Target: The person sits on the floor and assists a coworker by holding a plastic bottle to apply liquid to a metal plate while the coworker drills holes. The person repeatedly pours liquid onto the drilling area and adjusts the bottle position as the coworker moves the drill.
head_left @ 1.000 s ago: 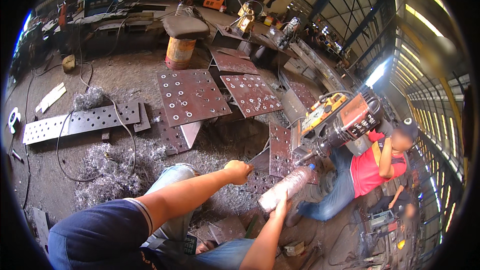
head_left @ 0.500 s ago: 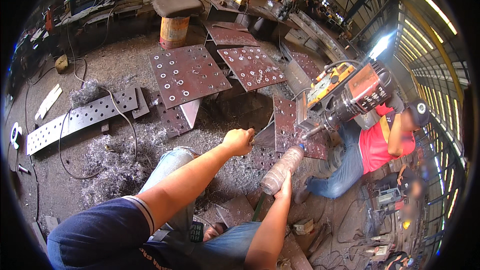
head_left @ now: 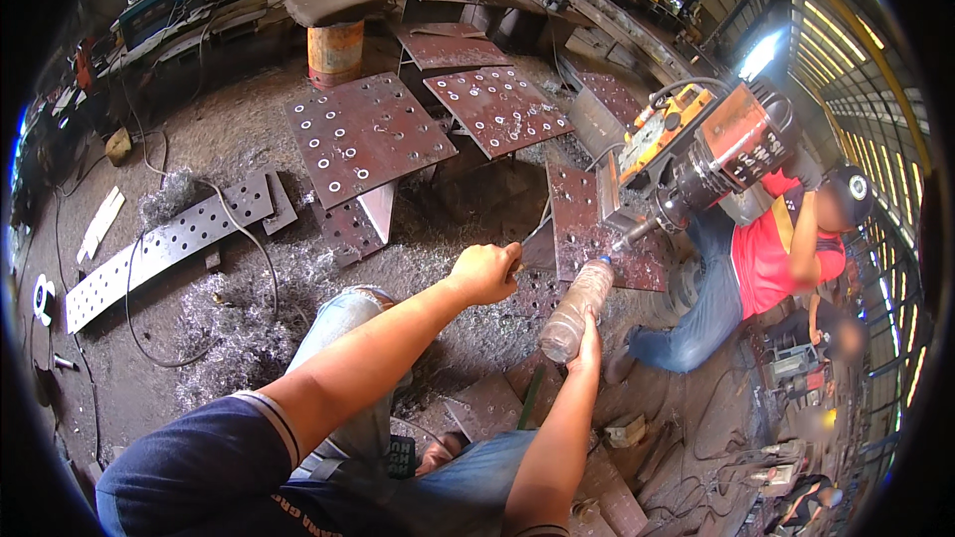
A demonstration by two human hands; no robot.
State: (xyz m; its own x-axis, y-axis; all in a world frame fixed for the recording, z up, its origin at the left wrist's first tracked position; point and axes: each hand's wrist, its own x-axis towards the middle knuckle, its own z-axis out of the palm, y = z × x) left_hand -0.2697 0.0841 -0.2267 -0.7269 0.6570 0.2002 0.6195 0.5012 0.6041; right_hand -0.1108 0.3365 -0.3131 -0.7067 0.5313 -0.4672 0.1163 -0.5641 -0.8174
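Note:
In my right hand [head_left: 589, 346] is a cloudy plastic bottle [head_left: 577, 312] with a blue tip, gripped around its lower side. It tilts up and away, its tip close to the drill bit [head_left: 635, 235] of a drilling machine [head_left: 716, 154]. The bit points down at a reddish-brown steel plate [head_left: 585, 201] with drilled holes. My left hand [head_left: 486, 273] is a closed fist out in front of me, left of the bottle. Whatever it may hold is hidden, apart from a small bit at the fingers.
A co-worker [head_left: 766, 254] in a red shirt leans beside the machine. More marked, drilled plates [head_left: 366, 134] lie ahead. A long perforated steel strip [head_left: 164, 257], loose cables and piles of metal shavings [head_left: 234, 323] cover the floor at left. A padded stool [head_left: 335, 40] stands behind.
The view has shifted a little, moving the plates up and the machine slightly right. The bottle has moved up and right with my right hand, staying near the bit. My left fist stays closed.

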